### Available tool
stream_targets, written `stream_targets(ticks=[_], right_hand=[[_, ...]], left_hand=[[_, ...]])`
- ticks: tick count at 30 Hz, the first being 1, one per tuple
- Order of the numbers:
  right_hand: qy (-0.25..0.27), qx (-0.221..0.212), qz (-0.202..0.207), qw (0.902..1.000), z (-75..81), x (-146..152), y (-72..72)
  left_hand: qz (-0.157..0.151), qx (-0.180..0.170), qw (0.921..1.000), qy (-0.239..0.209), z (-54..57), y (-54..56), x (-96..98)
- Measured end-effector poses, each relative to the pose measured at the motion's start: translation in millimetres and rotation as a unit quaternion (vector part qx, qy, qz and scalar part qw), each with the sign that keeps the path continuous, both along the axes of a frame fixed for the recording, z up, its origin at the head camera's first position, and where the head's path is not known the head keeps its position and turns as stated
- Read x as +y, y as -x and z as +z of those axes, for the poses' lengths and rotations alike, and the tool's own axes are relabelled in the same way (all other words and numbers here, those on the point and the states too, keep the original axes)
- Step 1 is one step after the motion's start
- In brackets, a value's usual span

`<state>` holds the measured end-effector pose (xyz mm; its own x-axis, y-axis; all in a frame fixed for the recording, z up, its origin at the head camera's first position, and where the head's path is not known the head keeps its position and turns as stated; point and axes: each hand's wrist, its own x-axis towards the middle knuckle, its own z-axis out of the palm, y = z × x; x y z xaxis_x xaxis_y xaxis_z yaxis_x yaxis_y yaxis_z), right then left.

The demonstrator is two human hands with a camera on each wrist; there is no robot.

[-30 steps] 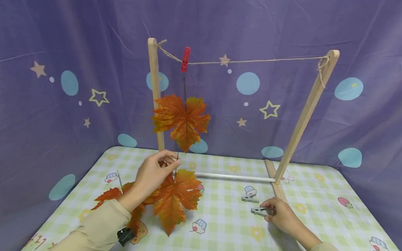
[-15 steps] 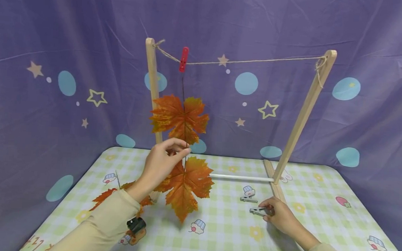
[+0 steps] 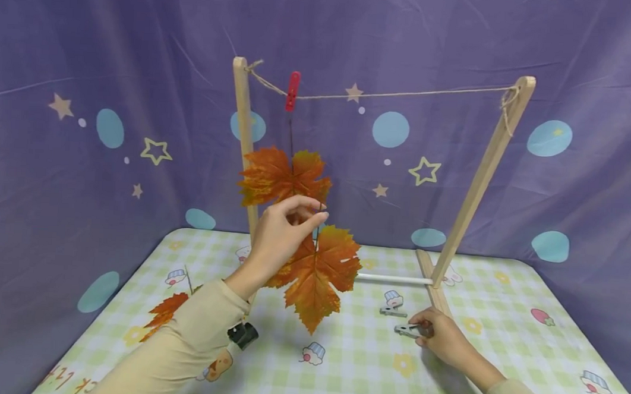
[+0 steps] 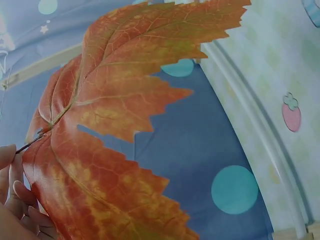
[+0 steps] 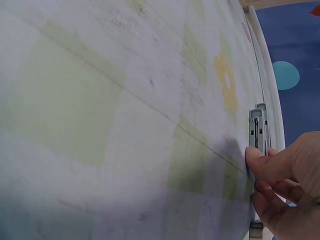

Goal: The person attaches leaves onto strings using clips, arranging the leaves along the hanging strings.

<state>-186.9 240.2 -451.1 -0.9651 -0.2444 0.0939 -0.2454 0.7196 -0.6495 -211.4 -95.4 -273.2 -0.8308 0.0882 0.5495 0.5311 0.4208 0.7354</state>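
Observation:
My left hand (image 3: 284, 234) pinches the thin stem of an orange artificial maple leaf (image 3: 319, 274), which hangs upright above the table. In the left wrist view this leaf (image 4: 120, 110) fills much of the picture, its stem between thumb and finger. Low over the table at the right, my right hand (image 3: 442, 340) grips a grey clothespin (image 3: 407, 331) by one end. Its other end points left. The right wrist view shows the thumb against this clothespin (image 5: 256, 127). Behind the left hand, a second leaf (image 3: 274, 174) hangs from a twine line (image 3: 406, 94) under a red clothespin (image 3: 293, 91).
Two wooden posts (image 3: 477, 181) hold the twine, joined low down by a white rod (image 3: 394, 279). Another grey clothespin (image 3: 393, 312) lies just beyond the right hand. Partly behind the left sleeve, another orange leaf (image 3: 165, 315) lies on the checked tablecloth (image 3: 361, 354).
My left hand has risen and moved right with its leaf, now overlapping the lower part of the hanging leaf. The right hand stays in place with its clothespin.

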Motion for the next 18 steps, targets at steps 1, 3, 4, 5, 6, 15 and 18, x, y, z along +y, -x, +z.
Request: stream_targets(ticks=[1,3,4,5,6,15,18], right_hand=[[-0.001,0.001,0.002,1.0,-0.1,-0.1,0.3],[0.002,0.0,0.003,1.0,0.0,-0.6,0.4],[0.003,-0.001,0.004,1.0,0.0,-0.9,0.4],[0.002,-0.001,0.005,1.0,-0.4,-1.0,0.3],[0.001,0.001,0.008,1.0,-0.6,-1.1,0.4],[-0.005,0.009,0.018,0.9998,-0.6,-0.8,0.8],[-0.008,0.017,0.021,0.9996,-0.3,0.0,1.2]], left_hand=[[0.0,0.002,1.0,-0.001,0.8,0.0,1.9],[0.0,0.003,1.0,0.0,2.1,0.2,5.4],[-0.001,0.002,1.0,0.001,2.5,0.5,7.0],[-0.001,0.001,1.0,0.004,2.9,0.8,8.5],[-0.001,0.001,1.0,0.006,3.2,1.6,10.1],[-0.013,0.015,0.9997,0.011,11.5,10.8,21.5],[-0.018,0.026,0.9995,0.008,17.1,15.0,24.7]])
